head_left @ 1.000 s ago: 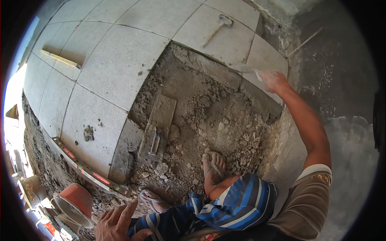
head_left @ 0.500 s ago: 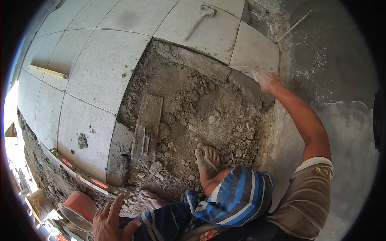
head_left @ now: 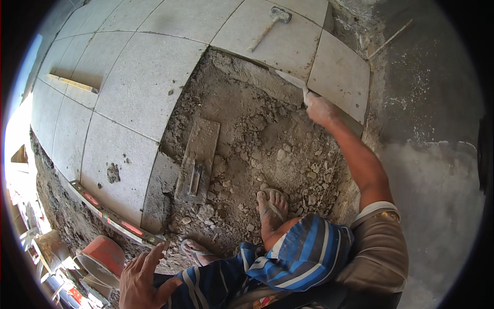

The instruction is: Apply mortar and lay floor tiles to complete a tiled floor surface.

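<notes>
My right hand (head_left: 322, 111) is closed around the handle of a pointing trowel (head_left: 292, 80). The trowel's pale blade lies along the edge of the laid floor tiles (head_left: 337, 72), over the strip of grey mortar (head_left: 247, 72) that borders the unpaved patch. Down at the lower left, my left hand (head_left: 144, 280) rests by my knee on the striped cloth, thumb apart from the fingers and nothing visible in it. Its fingertips come near the end of a spirit level (head_left: 110, 219). A flat wooden float (head_left: 199, 159) with a handle lies on the rubble.
A hammer (head_left: 270, 28) lies on a far tile, and a yellowish strip (head_left: 73, 83) on the left tiles. A red bucket (head_left: 103, 257) stands at lower left. Loose stones and soil (head_left: 272, 154) surround my sandalled feet. A thin stick (head_left: 391, 38) leans by the right-hand concrete.
My right hand has moved left along the tile edge with the trowel, whose blade now reaches further along the mortar strip. The view has shifted slightly; my left hand stays by the knee.
</notes>
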Available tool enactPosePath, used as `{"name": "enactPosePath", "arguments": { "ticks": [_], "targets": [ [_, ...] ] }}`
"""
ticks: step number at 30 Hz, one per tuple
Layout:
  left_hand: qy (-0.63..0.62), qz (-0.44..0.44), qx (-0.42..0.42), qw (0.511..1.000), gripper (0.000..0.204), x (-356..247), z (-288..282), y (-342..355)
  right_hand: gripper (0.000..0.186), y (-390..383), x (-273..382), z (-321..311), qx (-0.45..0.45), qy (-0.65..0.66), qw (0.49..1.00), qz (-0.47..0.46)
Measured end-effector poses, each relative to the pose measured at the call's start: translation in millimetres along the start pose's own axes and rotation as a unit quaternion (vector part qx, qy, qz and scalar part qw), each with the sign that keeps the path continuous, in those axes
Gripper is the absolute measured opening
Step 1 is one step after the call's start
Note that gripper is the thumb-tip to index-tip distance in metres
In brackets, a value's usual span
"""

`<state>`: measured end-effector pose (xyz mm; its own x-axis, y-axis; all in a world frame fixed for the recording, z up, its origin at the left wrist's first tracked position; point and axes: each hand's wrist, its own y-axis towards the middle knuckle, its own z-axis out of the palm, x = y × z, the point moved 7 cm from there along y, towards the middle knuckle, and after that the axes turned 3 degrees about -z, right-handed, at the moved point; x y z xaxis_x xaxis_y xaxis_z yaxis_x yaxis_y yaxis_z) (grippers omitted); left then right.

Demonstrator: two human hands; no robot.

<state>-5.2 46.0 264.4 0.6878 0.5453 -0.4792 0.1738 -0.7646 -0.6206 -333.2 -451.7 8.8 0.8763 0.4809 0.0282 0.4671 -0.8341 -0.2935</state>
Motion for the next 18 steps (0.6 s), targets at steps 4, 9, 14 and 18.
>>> {"name": "enactPosePath", "arguments": {
  "ticks": [4, 9, 14, 18],
  "targets": [
    [-0.008, -0.012, -0.016, 1.000, 0.070, -1, -6, 0, 0.025, -42, 9, 14, 0.014, -0.008, 0.999, -0.037],
    [-0.001, -0.010, -0.007, 1.000, 0.072, 0, -1, 10, 0.022, -50, -9, 8, -0.057, 0.021, 0.998, -0.012],
    [0.018, 0.028, -0.024, 0.999, 0.074, 2, 4, 13, 0.024, -59, -15, 47, -0.044, 0.030, 0.998, 0.043],
    [0.015, 0.003, -0.062, 0.998, 0.076, 10, 2, 11, 0.023, -101, -6, 55, -0.016, 0.037, 0.999, -0.013]
  ]
}}
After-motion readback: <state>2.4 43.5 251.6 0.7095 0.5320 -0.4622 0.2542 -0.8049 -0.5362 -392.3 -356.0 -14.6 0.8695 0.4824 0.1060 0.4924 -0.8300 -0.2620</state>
